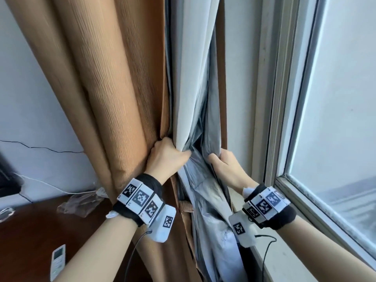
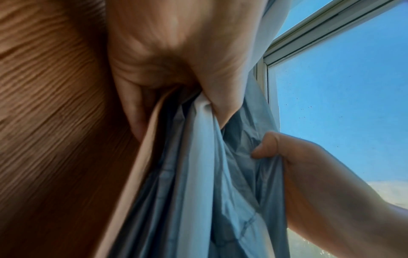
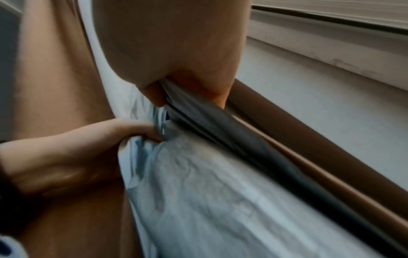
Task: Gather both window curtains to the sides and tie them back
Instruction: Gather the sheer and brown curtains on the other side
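Brown curtain (image 1: 114, 82) with grey lining (image 1: 203, 180): left hand (image 1: 165, 154) fingers curled round folds, right hand (image 1: 225, 165) pinching lining at 3 o'clock; slippery lining likely to slide loose, spilling gathered pleats.

curtain (image 1: 114, 82): tan-brown, fine ribbed lines on the face
curtain lining (image 1: 203, 180): silver-grey, crinkled sheen, where my fingers (image 1: 213, 158) pinch it
inner fold (image 1: 193, 58): plain white
my wristbands (image 1: 140, 197): black, with white tiles of black square codes
window frame (image 1: 284, 98): off-white, some dark smudges
bench (image 1: 30, 231): dark reddish-brown wood
remote (image 1: 58, 261): white, grey screen
wall (image 1: 30, 108): pale grey-white, thin black cable across
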### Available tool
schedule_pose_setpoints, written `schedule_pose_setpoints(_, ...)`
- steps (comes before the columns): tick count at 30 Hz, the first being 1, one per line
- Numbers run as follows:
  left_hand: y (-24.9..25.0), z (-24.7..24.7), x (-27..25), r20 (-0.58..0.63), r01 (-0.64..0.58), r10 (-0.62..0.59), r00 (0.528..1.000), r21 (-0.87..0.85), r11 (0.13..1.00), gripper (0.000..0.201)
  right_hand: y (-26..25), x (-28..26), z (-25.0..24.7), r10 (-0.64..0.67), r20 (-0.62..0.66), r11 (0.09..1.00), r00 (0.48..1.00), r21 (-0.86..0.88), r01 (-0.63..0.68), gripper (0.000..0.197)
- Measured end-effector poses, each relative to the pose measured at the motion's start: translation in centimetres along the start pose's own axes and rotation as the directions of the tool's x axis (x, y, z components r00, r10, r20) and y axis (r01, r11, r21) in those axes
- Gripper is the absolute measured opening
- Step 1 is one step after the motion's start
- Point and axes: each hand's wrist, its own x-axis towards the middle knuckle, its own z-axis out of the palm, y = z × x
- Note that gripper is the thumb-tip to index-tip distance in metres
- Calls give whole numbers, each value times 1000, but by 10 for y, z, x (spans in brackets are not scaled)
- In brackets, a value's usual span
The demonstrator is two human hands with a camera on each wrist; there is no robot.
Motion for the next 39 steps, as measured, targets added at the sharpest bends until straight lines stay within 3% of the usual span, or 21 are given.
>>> schedule_pose_setpoints(5, -4, -3, -3, 89, -39, 40, 995, -16, 999, 45, -8, -6, 5, 14, 32, 999, 999, 37, -15, 36)
schedule_pose_setpoints(9, -5, -5, -3, 176, -136, 137, 975, -17, 991, 24, -14, -3, 12, 51, 100, 993, 994, 98, -60, 35)
schedule_pose_setpoints(14, -11, -2, -1, 302, -212, 211, 930, -30, 977, 40, -15, -11, 16, 44, 169, 991, 985, 120, -65, 7)
schedule_pose_setpoints(16, -10, -4, 0, 373, -202, 211, 904, -63, 977, 48, -16, -15, 19, 12, 213, 999, 977, 41, -21, 49)
schedule_pose_setpoints(17, -9, -6, 0, 420, -169, 202, 885, -116, 979, 58, -18, -17, 21, 6, 220, 1000, 976, 10, -8, 59)
schedule_pose_setpoints(19, -2, -10, 0, 470, -112, 180, 864, -170, 979, 79, -18, -17, 24, -27, 221, 999, 975, -24, 33, 59)
schedule_pose_setpoints(20, 2, -12, 1, 456, -117, 169, 874, -140, 983, 86, -17, -17, 25, -50, 231, 998, 972, -35, 60, 61)
schedule_pose_setpoints(24, 15, -12, 5, 331, -100, 77, 941, 55, 993, 99, -21, -22, 30, -138, 290, 956, 947, -212, 204, 98)
schedule_pose_setpoints(26, 17, -10, 7, 302, -87, 62, 951, 72, 994, 77, -19, -28, 34, -188, 286, 924, 939, -272, 268, 107)
schedule_pose_setpoints(28, 15, -9, 9, 263, -92, 70, 962, 71, 993, 42, -11, -30, 35, -216, 307, 930, 927, -225, 292, 103)
schedule_pose_setpoints(30, 10, -10, 10, 240, -108, 93, 966, 54, 993, 23, -3, -26, 26, -188, 349, 957, 918, -145, 251, 93)
schedule_pose_setpoints(34, 4, -14, 12, 253, -135, 126, 959, 20, 991, 15, 0, -13, 2, -44, 333, 994, 942, 110, 7, 63)
schedule_pose_setpoints(37, 9, -8, 12, 270, -148, 142, 952, 3, 989, 12, -15, -8, 4, 70, 393, 993, 917, -116, -26, 94)
schedule_pose_setpoints(39, 13, -3, 11, 285, -151, 138, 948, 22, 988, 16, -26, -5, 13, 91, 382, 971, 920, -241, 3, 100)
